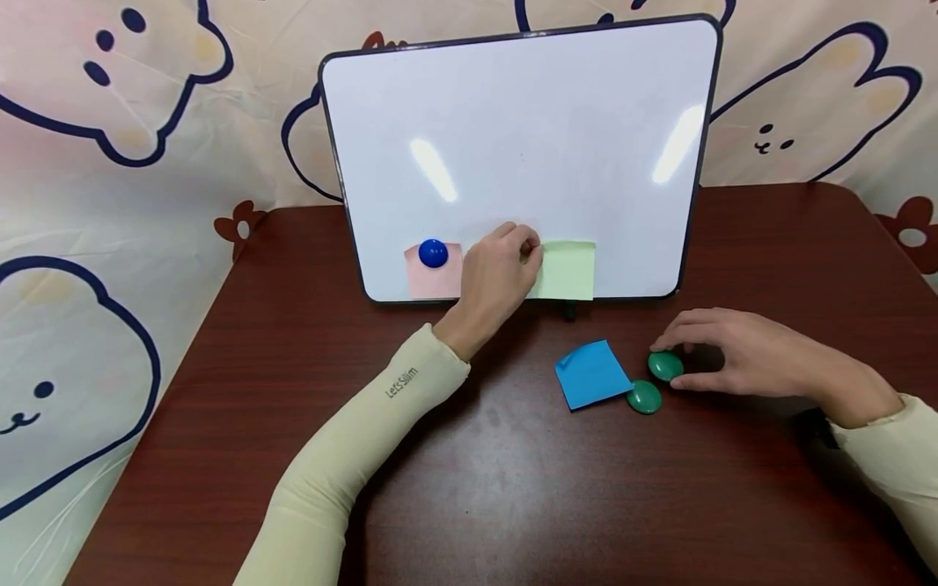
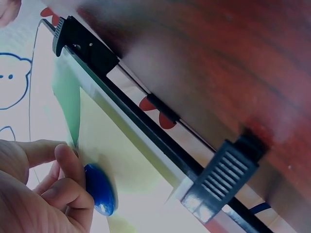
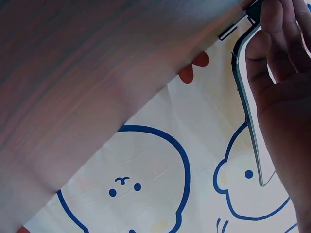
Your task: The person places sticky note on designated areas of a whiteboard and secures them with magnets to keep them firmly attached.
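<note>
My left hand (image 1: 501,268) is at the lower part of the whiteboard (image 1: 557,146), thumb and fingertip pinching the upper left corner of a green sticky note (image 1: 567,270). Right beside those fingers, a blue magnet (image 2: 99,189) sits on a yellow sticky note (image 2: 121,145), which the hand hides in the head view. Further left, another blue magnet (image 1: 433,253) lies over a pink sticky note (image 1: 434,281). Down on the table, my right hand (image 1: 755,354) grips a green magnet (image 1: 665,366) between thumb and fingers. A second green magnet (image 1: 645,397) lies just beside it.
A blue sticky note (image 1: 592,375) lies on the brown table (image 1: 513,488), its corner against the second green magnet. Black clips (image 2: 226,172) hold the board's lower edge. Behind the table hangs a cartoon-print cloth (image 1: 66,203).
</note>
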`<state>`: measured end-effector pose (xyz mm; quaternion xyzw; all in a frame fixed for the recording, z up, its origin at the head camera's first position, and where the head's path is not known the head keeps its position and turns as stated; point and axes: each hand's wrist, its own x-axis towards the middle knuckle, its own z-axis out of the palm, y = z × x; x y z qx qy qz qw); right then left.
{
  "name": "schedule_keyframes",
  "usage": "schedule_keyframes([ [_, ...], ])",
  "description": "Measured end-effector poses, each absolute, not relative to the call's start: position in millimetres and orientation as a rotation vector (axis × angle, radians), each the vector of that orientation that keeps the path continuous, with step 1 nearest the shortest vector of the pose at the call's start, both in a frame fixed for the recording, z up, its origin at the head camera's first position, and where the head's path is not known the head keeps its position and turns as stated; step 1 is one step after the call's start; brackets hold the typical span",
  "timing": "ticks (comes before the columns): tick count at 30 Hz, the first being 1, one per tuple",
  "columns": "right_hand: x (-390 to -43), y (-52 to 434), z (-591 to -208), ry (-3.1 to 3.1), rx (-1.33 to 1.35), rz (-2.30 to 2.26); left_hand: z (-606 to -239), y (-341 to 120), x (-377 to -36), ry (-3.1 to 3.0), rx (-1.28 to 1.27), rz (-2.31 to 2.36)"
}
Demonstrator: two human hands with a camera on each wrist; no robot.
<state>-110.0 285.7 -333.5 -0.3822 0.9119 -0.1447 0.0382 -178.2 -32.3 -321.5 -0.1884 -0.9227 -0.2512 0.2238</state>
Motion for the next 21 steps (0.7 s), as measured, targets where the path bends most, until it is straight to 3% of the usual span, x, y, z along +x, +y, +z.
schedule_keyframes([
  [21,-109.5,285.3,-334.0,2.804,-1.159,-0.426,-320.8,-31.5,-178.8,-2.582,-0.497,-0.664],
])
